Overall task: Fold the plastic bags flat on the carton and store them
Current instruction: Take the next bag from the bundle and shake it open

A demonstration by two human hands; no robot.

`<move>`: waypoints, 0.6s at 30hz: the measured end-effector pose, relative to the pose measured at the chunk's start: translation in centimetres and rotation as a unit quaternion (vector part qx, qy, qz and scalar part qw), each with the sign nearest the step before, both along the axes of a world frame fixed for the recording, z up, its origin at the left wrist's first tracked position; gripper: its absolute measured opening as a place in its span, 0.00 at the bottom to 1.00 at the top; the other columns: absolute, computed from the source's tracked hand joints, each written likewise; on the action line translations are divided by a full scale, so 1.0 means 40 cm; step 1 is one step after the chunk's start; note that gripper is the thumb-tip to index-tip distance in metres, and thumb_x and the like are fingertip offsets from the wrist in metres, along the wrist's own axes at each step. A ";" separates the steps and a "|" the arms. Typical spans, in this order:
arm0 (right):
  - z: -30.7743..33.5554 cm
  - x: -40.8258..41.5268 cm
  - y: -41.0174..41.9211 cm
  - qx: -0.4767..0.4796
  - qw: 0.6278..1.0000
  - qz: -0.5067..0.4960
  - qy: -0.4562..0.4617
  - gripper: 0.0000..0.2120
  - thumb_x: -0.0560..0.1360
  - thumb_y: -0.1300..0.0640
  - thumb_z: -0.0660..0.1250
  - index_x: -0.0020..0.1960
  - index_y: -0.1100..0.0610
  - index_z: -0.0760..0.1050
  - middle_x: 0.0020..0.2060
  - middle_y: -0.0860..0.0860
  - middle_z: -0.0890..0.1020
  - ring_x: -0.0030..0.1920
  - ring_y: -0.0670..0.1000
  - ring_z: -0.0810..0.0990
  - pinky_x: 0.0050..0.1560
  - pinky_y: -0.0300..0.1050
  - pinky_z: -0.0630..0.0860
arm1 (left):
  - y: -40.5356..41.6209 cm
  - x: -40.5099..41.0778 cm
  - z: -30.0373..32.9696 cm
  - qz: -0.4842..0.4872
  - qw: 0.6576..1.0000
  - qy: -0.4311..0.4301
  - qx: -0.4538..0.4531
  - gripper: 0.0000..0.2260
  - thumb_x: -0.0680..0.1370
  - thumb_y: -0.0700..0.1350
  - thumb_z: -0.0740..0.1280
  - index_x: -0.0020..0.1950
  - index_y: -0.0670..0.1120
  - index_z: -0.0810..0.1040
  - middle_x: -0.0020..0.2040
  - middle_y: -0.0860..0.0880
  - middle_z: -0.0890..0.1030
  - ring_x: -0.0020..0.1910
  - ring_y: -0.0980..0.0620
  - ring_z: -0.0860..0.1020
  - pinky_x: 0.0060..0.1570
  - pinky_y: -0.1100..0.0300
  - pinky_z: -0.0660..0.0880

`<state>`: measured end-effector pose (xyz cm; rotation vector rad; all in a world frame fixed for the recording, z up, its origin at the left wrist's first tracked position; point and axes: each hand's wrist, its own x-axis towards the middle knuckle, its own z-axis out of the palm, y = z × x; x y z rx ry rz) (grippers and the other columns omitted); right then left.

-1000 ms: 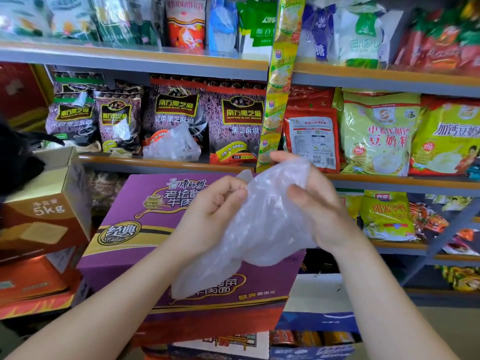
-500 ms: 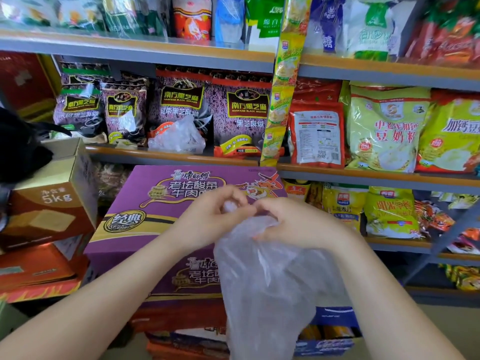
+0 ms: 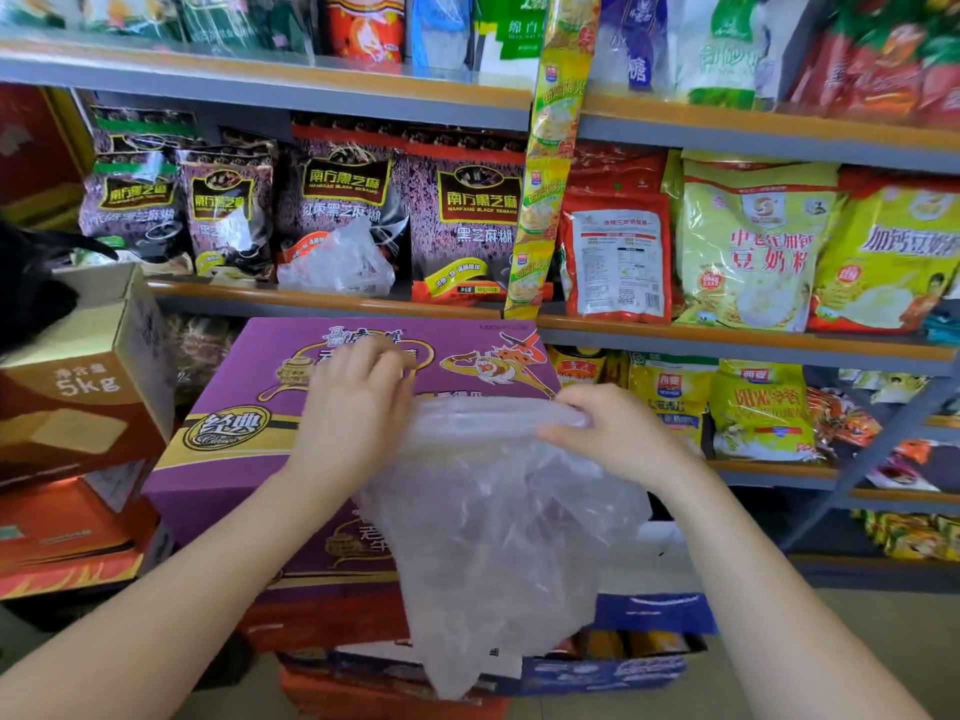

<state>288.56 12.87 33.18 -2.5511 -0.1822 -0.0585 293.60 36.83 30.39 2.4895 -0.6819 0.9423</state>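
Observation:
A clear plastic bag (image 3: pixel 498 537) hangs by its top edge over the front right part of a purple carton (image 3: pixel 234 459). My left hand (image 3: pixel 358 413) pinches the left end of that edge. My right hand (image 3: pixel 602 433) pinches the right end, so the edge is stretched straight between them. The bag's lower part droops crumpled past the carton's front. Another crumpled clear bag (image 3: pixel 337 262) lies on the shelf behind the carton, in front of the dark sesame packets.
Metal shelves (image 3: pixel 727 343) full of food packets run across the back and right. A brown 5kg carton (image 3: pixel 88 387) stands to the left of the purple one. Red and blue boxes (image 3: pixel 623 667) are stacked underneath. A black object (image 3: pixel 26 283) sits at the far left edge.
My hands were together at the bag's top half a second ago; now they have moved apart and pulled the top edge straight. The bag hangs lower than one second ago.

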 end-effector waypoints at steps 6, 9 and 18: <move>0.002 0.008 0.070 0.224 0.972 0.074 -0.019 0.04 0.70 0.54 0.69 0.43 0.54 0.78 0.37 0.52 0.81 0.39 0.44 0.75 0.41 0.43 0.70 | -0.092 -0.036 0.002 -0.144 0.988 -0.026 0.053 0.21 0.79 0.58 0.50 0.43 0.43 0.72 0.40 0.44 0.79 0.36 0.43 0.79 0.32 0.55 0.75; 0.020 0.003 0.009 0.342 0.912 0.168 0.153 0.16 0.63 0.55 0.73 0.51 0.52 0.79 0.45 0.50 0.83 0.46 0.47 0.81 0.45 0.39 0.77 | -0.059 -0.009 -0.014 -0.132 0.991 0.009 0.010 0.17 0.77 0.58 0.55 0.36 0.47 0.67 0.28 0.46 0.75 0.26 0.43 0.76 0.21 0.60 0.68; -0.029 0.006 -0.086 0.504 0.821 0.114 0.241 0.07 0.59 0.63 0.70 0.38 0.57 0.80 0.33 0.51 0.81 0.34 0.49 0.81 0.36 0.39 0.78 | 0.031 0.058 -0.045 -0.168 0.982 0.082 0.018 0.29 0.74 0.68 0.50 0.35 0.44 0.73 0.26 0.48 0.74 0.28 0.46 0.73 0.26 0.60 0.64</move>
